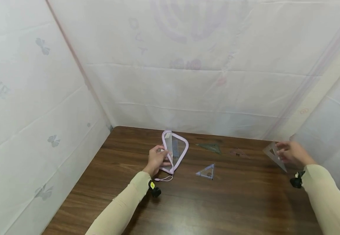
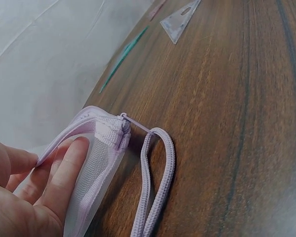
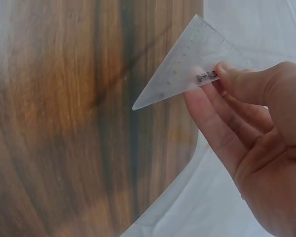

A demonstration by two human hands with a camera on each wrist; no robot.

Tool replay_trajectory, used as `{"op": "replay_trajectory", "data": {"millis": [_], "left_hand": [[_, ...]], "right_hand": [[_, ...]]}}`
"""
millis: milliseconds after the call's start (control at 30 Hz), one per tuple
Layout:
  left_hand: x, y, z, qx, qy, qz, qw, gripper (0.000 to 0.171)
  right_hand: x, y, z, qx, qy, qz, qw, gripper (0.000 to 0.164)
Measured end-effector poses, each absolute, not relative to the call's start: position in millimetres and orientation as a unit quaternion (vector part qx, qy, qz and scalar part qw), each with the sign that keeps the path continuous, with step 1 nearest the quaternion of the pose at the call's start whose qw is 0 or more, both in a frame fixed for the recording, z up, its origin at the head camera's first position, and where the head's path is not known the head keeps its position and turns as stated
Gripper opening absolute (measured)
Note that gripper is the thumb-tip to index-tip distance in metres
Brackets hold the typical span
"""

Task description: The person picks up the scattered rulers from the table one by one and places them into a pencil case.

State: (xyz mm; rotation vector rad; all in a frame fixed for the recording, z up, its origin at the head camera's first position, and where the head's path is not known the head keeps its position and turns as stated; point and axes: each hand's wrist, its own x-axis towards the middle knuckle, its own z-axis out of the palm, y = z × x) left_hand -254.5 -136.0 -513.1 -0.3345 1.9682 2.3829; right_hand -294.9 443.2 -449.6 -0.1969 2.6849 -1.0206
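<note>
My left hand (image 1: 157, 158) pinches the open edge of a mesh zipper pouch (image 1: 183, 153) with lilac trim. In the left wrist view, thumb and fingers hold the pouch's rim, and a lilac cord loop (image 2: 168, 163) hangs from its zipper pull. A bluish strip (image 1: 175, 148) shows through the mesh. At the far right, my right hand (image 1: 293, 152) pinches a clear triangular set square (image 3: 180, 66) between thumb and fingers, raised over the table's corner. Its markings run along one edge.
On the brown wooden table (image 1: 240, 202) lie a green set square (image 1: 212, 148), a faint reddish one (image 1: 239, 153) and a clear bluish one (image 1: 207, 172), right of the pouch. White sheeting (image 1: 170, 98) rises behind the table and along both sides.
</note>
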Motion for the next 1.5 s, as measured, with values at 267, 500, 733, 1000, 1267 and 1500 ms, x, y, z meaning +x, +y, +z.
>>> {"op": "replay_trajectory", "data": {"millis": [267, 500, 733, 1000, 1267, 1500], "left_hand": [[-253.7, -136.9, -507.0, -0.114, 0.641, 0.759, 0.016, 0.013], [-252.8, -138.8, -506.4, -0.116, 0.644, 0.756, 0.019, 0.011], [-254.7, -142.4, -509.7, -0.127, 0.638, 0.759, 0.019, 0.008], [-254.0, -142.1, -506.8, -0.129, 0.644, 0.754, 0.022, 0.01], [-252.8, -141.4, -506.8, -0.125, 0.643, 0.756, 0.021, 0.01], [-253.0, -141.2, -507.4, -0.122, 0.638, 0.76, 0.021, 0.012]], "right_hand": [[-302.2, 428.1, -440.1, -0.065, 0.925, -0.353, 0.123, 0.047], [-307.5, 414.7, -434.8, -0.066, 0.927, -0.35, 0.12, 0.046], [-311.1, 397.6, -428.8, -0.077, 0.921, -0.366, 0.107, 0.044], [-315.4, 376.6, -426.4, -0.086, 0.916, -0.381, 0.095, 0.044], [-322.5, 353.9, -433.6, -0.09, 0.906, -0.403, 0.095, 0.045], [-328.6, 327.2, -436.5, -0.078, 0.885, -0.446, 0.112, 0.049]]}}
